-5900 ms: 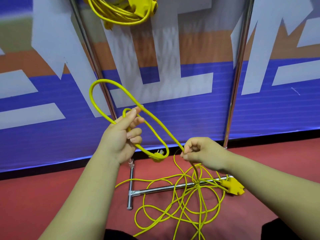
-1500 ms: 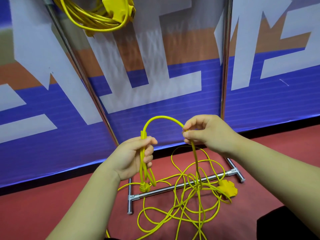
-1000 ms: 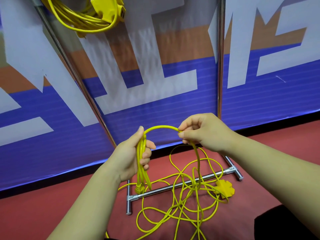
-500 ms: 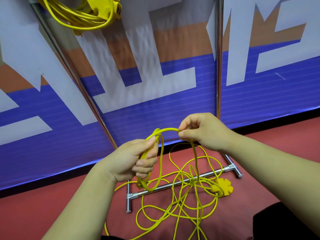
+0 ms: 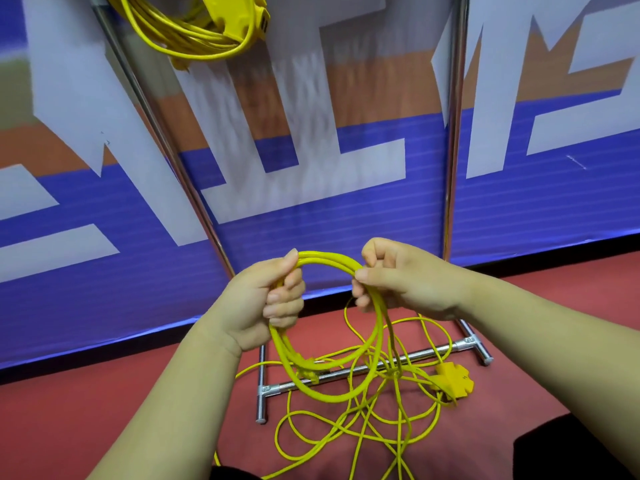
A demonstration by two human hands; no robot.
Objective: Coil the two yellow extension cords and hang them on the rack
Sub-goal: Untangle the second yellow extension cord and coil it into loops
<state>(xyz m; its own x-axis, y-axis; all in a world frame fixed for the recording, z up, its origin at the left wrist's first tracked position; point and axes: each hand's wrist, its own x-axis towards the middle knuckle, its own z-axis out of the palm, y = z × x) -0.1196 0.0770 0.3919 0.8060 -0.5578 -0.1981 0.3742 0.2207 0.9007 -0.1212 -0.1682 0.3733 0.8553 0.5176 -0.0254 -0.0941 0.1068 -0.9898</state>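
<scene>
Your left hand point(image 5: 258, 303) is curled shut around the left side of a small coil point(image 5: 332, 327) of yellow extension cord, thumb pressed on top of the strands and fingers wrapped under them. Your right hand point(image 5: 405, 278) pinches the same loops at their upper right, thumb and forefinger closed on the bundle, with the remaining fingers folded in behind it. Between your two hands the strands arch over as a short bridge; below them the loops hang down in an oval in front of the rack's base.

The rest of that cord point(image 5: 363, 420) lies loose on the red floor point(image 5: 104, 410), a tangle of overlapping loops draped across the chrome bottom bar point(image 5: 346, 374) of the rack. Its yellow socket block point(image 5: 455, 379) rests on the floor just beside the right end of the bar. A small yellow piece near the bottom of the hanging loops may be the plug, though it is too tangled with the strands to tell.

The other cord point(image 5: 194, 32) is already coiled and hangs at the top of the frame between the rack's two chrome uprights, the left upright point(image 5: 166, 140) leaning in the wide-angle view and the right upright point(image 5: 452, 133) nearly vertical. Its yellow socket block point(image 5: 235, 12) sits against the bundle's upper right. Behind the rack runs a blue, white and orange banner point(image 5: 311, 185).
</scene>
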